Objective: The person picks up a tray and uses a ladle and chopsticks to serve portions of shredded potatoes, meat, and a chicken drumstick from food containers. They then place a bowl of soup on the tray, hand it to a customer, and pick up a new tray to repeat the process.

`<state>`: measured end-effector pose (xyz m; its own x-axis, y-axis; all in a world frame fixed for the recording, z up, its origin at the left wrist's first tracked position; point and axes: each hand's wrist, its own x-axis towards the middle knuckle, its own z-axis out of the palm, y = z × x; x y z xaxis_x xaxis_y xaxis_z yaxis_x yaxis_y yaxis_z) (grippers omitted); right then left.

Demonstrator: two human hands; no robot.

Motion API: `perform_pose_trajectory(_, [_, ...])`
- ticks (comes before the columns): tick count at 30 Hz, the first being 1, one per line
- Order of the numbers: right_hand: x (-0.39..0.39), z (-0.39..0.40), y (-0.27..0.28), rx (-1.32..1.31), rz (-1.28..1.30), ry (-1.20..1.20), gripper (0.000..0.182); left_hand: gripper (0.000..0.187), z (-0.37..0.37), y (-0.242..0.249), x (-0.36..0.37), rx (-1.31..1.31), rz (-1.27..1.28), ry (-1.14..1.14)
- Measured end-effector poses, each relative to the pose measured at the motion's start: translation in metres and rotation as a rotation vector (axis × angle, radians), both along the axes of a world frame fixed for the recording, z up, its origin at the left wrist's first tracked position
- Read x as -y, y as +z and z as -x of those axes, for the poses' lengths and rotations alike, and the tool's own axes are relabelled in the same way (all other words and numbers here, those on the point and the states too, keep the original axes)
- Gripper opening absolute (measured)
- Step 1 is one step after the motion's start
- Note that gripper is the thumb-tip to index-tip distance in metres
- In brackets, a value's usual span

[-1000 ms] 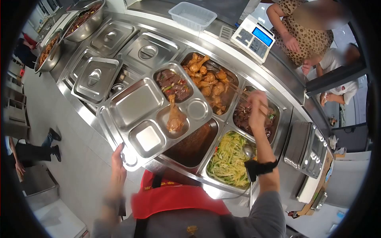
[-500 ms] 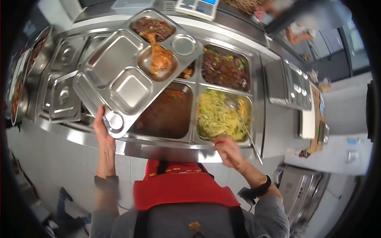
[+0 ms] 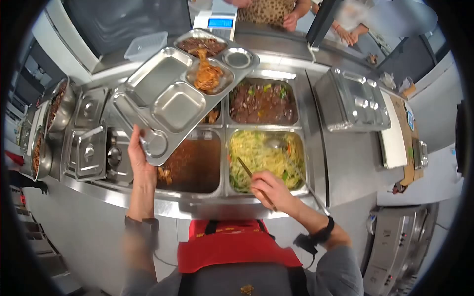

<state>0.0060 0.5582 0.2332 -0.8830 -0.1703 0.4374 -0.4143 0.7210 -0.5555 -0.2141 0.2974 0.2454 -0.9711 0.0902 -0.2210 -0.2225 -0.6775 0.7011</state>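
My left hand [image 3: 142,165] grips the near corner of a steel compartment tray [image 3: 163,74], tilted above the serving counter. A cooked chicken drumstick [image 3: 207,76] and dark sliced meat [image 3: 202,47] sit in two of its far compartments. My right hand [image 3: 271,190] is closed around a slim brown utensil [image 3: 245,166] whose working end I cannot make out. It hovers over the front edge of a pan of yellow-green shredded vegetables [image 3: 244,143]. A metal serving spoon [image 3: 275,143] lies in that pan, its handle passing over the front rim.
Left of the vegetables is a pan of reddish-brown sauce [image 3: 197,163]; behind them, a pan of dark meat [image 3: 261,101]. Lidded pans [image 3: 89,155] stand left, stacked steel trays [image 3: 350,103] right. Beyond the counter are a scale [image 3: 217,22] and other people's hands [image 3: 291,20].
The view has shifted, showing more of the far counter. A slim brown utensil now shows in my right hand, which is over the vegetable pan's front part. My left hand still holds the tray.
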Motion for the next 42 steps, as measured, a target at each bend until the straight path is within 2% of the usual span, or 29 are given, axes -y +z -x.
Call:
perform_pose_trajectory(8, [-0.124,-0.085,0.007,0.052,0.141,-0.062,0.014,0.035,0.028,0.025,-0.154,-0.077,-0.102,-0.036])
perform_pose_trajectory(13, [-0.177,-0.114,0.010,0.049,0.301,-0.149,0.009,0.035,0.027,0.025,-0.215,-0.147,-0.098,0.004])
perform_pose_trajectory(16, [-0.200,-0.100,0.007,-0.083,0.345,-0.253,0.013,0.034,0.025,0.023,-0.234,-0.132,-0.100,-0.006])
perform_pose_trajectory(20, [-0.221,-0.035,-0.009,0.011,0.528,-0.378,0.009,0.034,0.023,0.026,-0.244,-0.100,-0.064,0.006])
perform_pose_trajectory(23, [-0.225,-0.027,-0.022,0.022,0.516,-0.279,0.017,0.032,0.026,0.030,-0.243,-0.081,-0.060,0.009])
perform_pose_trajectory(24, [-0.219,-0.034,-0.023,0.091,0.821,-0.257,0.016,0.032,0.026,0.027,-0.240,-0.117,-0.060,-0.022])
perform_pose_trajectory(25, [-0.212,-0.044,-0.019,0.150,0.992,-0.244,0.021,0.033,0.022,0.026,-0.238,-0.092,-0.034,0.013])
perform_pose_trajectory(27, [-0.199,-0.055,-0.024,0.333,1.135,-0.198,0.016,0.034,0.013,0.029,-0.236,-0.059,0.012,0.074])
perform_pose_trajectory(30, [-0.177,-0.058,-0.041,0.265,0.669,-0.048,0.010,0.038,-0.010,0.039,-0.235,-0.007,0.063,0.042])
perform_pose_trajectory(31, [-0.174,-0.058,-0.032,0.193,0.596,-0.047,0.007,0.038,-0.015,0.048,-0.238,-0.028,0.048,0.021])
perform_pose_trajectory(33, [-0.174,-0.060,-0.014,0.174,0.584,-0.021,0.007,0.040,-0.009,0.043,-0.232,-0.035,0.005,0.016])
perform_pose_trajectory(35, [-0.184,-0.059,0.002,0.120,0.537,-0.119,0.010,0.040,-0.012,0.047,-0.228,-0.053,-0.043,0.030])
perform_pose_trajectory(37, [-0.215,-0.043,-0.008,-0.095,0.400,-0.216,0.011,0.037,-0.014,0.041,-0.222,-0.030,-0.061,0.033])
perform_pose_trajectory(39, [-0.242,-0.023,-0.026,-0.082,0.522,-0.376,0.013,0.035,-0.023,0.042,-0.217,-0.006,-0.066,0.029])
perform_pose_trajectory(40, [-0.244,-0.018,-0.009,-0.127,0.493,-0.401,0.015,0.034,-0.029,0.043,-0.214,-0.013,-0.074,0.020])
perform_pose_trajectory(42, [-0.257,-0.010,-0.026,-0.077,0.604,-0.414,0.017,0.033,-0.038,0.042,-0.206,-0.014,-0.066,0.033])
